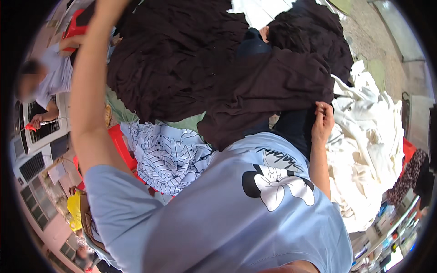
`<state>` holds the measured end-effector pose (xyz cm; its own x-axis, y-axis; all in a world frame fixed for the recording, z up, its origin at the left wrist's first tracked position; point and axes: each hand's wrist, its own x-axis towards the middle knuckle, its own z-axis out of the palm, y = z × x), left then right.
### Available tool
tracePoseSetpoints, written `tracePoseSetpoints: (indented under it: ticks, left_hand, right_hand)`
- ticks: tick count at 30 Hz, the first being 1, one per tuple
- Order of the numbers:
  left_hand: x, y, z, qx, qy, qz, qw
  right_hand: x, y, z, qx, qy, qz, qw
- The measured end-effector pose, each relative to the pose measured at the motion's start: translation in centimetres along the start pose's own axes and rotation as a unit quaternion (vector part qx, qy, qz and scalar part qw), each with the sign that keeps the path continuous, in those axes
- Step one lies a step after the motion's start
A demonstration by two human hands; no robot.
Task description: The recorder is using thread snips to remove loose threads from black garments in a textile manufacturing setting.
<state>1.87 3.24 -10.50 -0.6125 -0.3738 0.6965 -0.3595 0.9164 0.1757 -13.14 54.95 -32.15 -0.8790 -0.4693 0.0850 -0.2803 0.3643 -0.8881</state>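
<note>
A dark brown cloth piece [277,86] lies across my lap over dark trousers. Its right edge is pinched between the bent fingers of my right hand [323,119]. My left arm stretches up at the left, over the large heap of dark brown fabric [168,54]. Only the base of my left hand [109,7] shows at the top edge; its fingers are cut off. A smaller dark fabric pile [314,32] lies at the far right. Close to my right forearm is a heap of white fabric [364,150].
A patterned light-blue shirt [168,157] lies over a red plastic stool [122,142] at my left. Another person [57,73] sits at the far left, a red-handled tool [34,123] in one hand. A yellow bag [74,211] is at lower left.
</note>
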Motion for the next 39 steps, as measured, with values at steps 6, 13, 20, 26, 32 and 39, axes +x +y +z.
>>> tracePoseSetpoints:
  ticks: [6,13,20,26,32,39]
  left_hand:
    - [-16.6,7.5,9.4,-0.225,-0.414,-0.097,0.877]
    - [-22.1,19.3,7.2,-0.231,-0.328,-0.085,0.912]
    - [-22.2,24.5,4.5,-0.303,-0.221,0.086,0.923]
    - [-24.4,29.2,4.3,-0.538,-0.282,0.061,0.792]
    - [-24.6,27.1,5.2,-0.259,-0.332,0.050,0.906]
    - [-23.9,25.2,4.6,-0.227,-0.289,0.021,0.930]
  right_hand:
    - [-0.3,-0.2,-0.3,-0.010,0.009,-0.003,1.000]
    - [2.3,-0.8,-0.4,-0.151,0.064,0.050,0.985]
    - [2.6,-4.0,1.0,0.058,-0.041,-0.008,0.997]
    - [0.9,-9.0,2.5,0.105,-0.216,0.075,0.968]
    - [2.6,-6.7,-7.8,0.365,0.023,0.025,0.930]
    - [0.3,-3.5,-17.1,0.464,0.177,-0.083,0.864]
